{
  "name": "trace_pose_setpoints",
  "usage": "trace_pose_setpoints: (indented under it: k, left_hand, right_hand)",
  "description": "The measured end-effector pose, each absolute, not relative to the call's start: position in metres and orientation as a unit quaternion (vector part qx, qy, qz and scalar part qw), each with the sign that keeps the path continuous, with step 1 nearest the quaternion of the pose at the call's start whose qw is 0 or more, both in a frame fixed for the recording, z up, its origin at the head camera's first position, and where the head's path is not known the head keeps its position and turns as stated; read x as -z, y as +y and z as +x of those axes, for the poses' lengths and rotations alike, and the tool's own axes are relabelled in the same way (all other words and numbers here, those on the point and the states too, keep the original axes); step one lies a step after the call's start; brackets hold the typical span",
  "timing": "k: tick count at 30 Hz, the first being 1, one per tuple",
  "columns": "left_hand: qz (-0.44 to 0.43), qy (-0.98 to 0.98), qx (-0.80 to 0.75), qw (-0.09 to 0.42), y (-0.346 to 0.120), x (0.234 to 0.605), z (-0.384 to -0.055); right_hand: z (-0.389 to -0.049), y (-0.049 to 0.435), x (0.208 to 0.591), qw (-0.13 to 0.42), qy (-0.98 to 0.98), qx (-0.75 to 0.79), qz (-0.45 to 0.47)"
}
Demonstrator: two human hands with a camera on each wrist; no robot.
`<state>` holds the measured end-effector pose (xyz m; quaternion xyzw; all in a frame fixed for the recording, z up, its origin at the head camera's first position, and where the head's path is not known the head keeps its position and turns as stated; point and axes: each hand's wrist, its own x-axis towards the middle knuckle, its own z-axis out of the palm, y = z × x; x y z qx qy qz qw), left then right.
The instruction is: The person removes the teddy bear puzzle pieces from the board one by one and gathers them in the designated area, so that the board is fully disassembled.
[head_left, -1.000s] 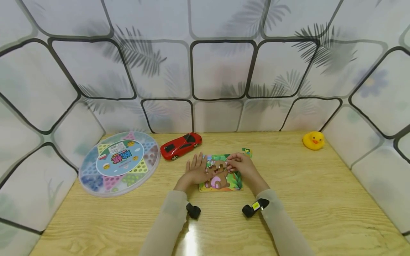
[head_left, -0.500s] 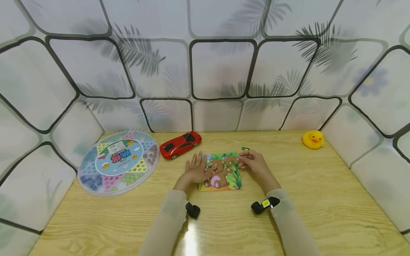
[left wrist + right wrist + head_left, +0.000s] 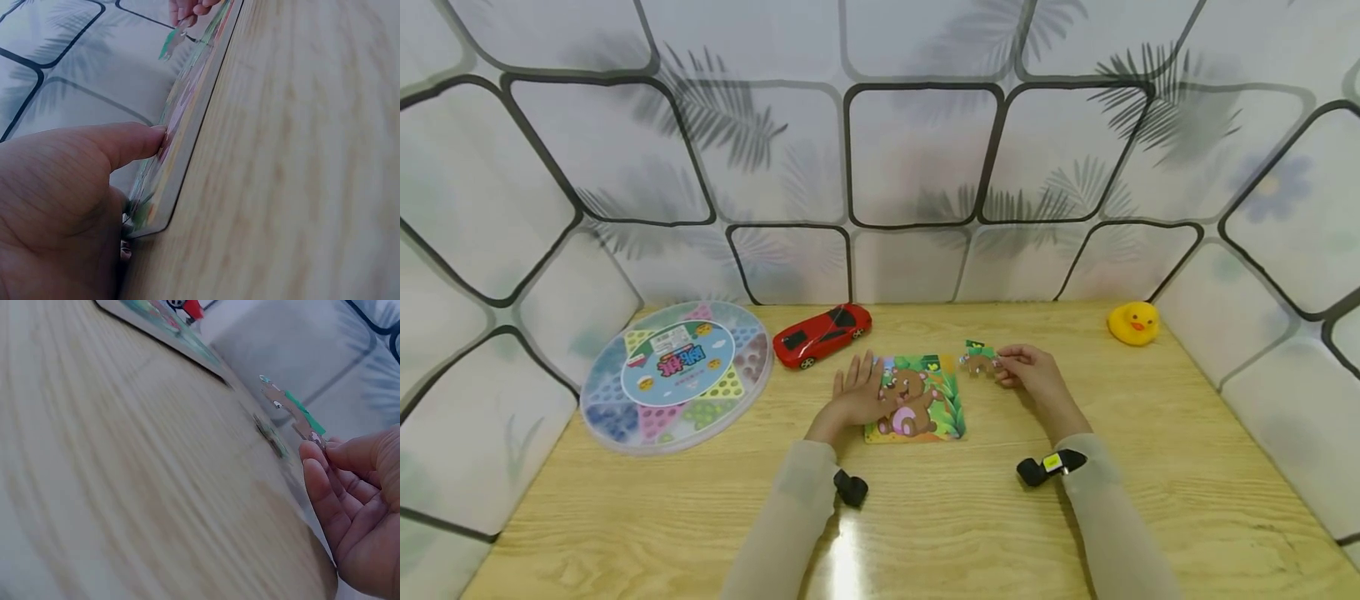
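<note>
A bear jigsaw puzzle (image 3: pixel 917 400) in a thin board lies on the table. My left hand (image 3: pixel 859 398) rests on its left side with fingers spread, the thumb (image 3: pixel 140 139) touching the picture in the left wrist view. To the right of the board, my right hand (image 3: pixel 1033 375) pinches a brown-and-green puzzle piece (image 3: pixel 981 363) by its edge between thumb and fingers. The right wrist view shows that piece (image 3: pixel 290 407) held up above the table. A loose puzzle piece (image 3: pixel 272 436) lies on the table beyond it, partly covered by the held piece in the head view.
A red toy car (image 3: pixel 822 335) stands behind the puzzle. Left of it lies a round Chinese checkers board (image 3: pixel 677 375) under a clear cover. A yellow rubber duck (image 3: pixel 1133 323) sits at the back right, near the patterned cloth wall (image 3: pixel 925 158).
My right hand has moved right, away from the puzzle, carrying the piece off the board. The bear's face has come into view. My left hand has stayed in place.
</note>
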<state>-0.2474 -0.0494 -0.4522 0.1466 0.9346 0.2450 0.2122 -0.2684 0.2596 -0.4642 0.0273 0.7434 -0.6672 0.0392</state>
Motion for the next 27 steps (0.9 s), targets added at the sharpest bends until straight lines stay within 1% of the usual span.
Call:
trace_pose_setpoints:
  k: [16,27]
  left_hand:
    - [0.141,0.934,-0.241,0.222,-0.049,0.45,-0.248]
    - [0.148,0.933,-0.255,0.207,-0.05,0.451,-0.246]
  right_hand:
    - [-0.28,0.292,0.466,0.003,0.732,0.678,0.06]
    - [-0.282,0.302,0.463,0.003,0.752,0.655,0.075]
